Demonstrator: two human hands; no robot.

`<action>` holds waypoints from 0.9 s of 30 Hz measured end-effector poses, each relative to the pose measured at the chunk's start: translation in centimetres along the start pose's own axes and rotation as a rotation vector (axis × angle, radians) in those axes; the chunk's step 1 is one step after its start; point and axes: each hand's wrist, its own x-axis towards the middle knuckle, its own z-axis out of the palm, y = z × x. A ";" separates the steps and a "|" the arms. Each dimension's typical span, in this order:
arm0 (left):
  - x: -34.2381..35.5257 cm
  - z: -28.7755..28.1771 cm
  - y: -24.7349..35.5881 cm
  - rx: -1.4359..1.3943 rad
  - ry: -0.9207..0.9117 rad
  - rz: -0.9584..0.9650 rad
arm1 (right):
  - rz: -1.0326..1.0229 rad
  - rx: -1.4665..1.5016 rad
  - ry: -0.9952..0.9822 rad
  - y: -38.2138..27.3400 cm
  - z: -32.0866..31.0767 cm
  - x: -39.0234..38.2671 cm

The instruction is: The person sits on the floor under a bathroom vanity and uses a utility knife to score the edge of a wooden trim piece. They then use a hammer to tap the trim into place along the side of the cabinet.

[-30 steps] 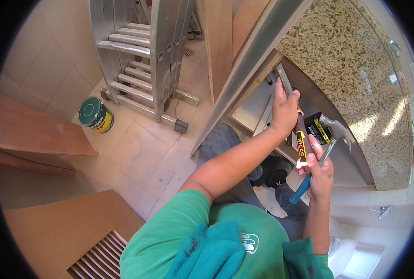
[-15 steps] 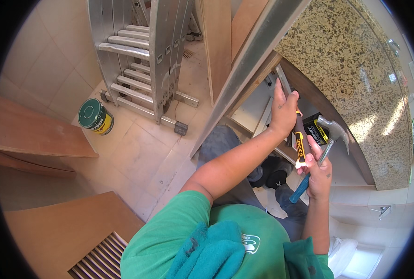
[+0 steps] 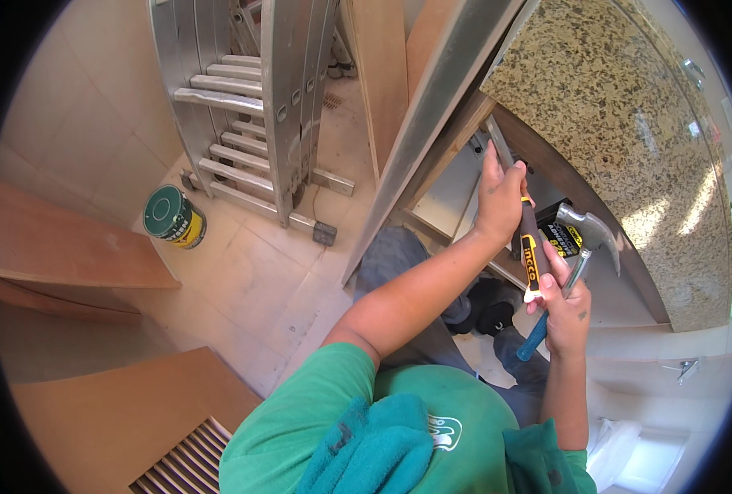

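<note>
My left hand (image 3: 497,202) is closed around a chisel (image 3: 529,255) with a black and yellow handle. Its metal blade points up along the wooden front edge of an open cabinet (image 3: 456,136) under the counter; the tip of the blade is hard to make out. My right hand (image 3: 567,317) grips a claw hammer (image 3: 534,339) by its blue-handled shaft, the steel head tilted up and to the right. The fingers of that hand are beside the butt of the chisel handle; whether they touch it I cannot tell. A black and yellow can (image 3: 562,234) stands behind, inside the cabinet.
A speckled granite countertop (image 3: 596,107) curves above the cabinet at the right. An aluminium folding ladder (image 3: 275,123) stands at the upper left, near a green-lidded bucket (image 3: 164,212). Wooden panels (image 3: 119,403) lie at the left, and a metal-edged upright (image 3: 440,123) rises beside the cabinet.
My view has shifted slightly. Both hands keep nearly the same places on the chisel and the hammer.
</note>
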 end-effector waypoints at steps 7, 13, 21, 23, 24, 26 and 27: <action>0.2 -0.3 -0.6 0.008 -0.005 0.045 | -0.002 0.026 -0.006 0.7 -0.2 0.1; 0.0 -0.7 -1.0 0.024 0.003 0.057 | -0.002 0.040 -0.005 1.4 -0.4 0.1; 0.2 -0.8 -1.3 0.042 -0.018 0.072 | -0.001 0.056 -0.005 1.8 -0.7 0.3; 0.2 -0.8 -1.4 0.030 -0.011 0.066 | 0.005 0.056 -0.005 1.8 -0.8 0.3; 0.2 -0.8 -1.4 0.023 -0.007 0.063 | 0.012 0.054 -0.009 1.7 -0.8 0.3; 0.3 -0.8 -1.4 0.027 -0.005 0.064 | 0.016 0.056 -0.011 1.7 -0.9 0.4; 0.3 -0.8 -1.4 0.029 -0.004 0.065 | 0.014 0.059 -0.008 1.8 -0.9 0.4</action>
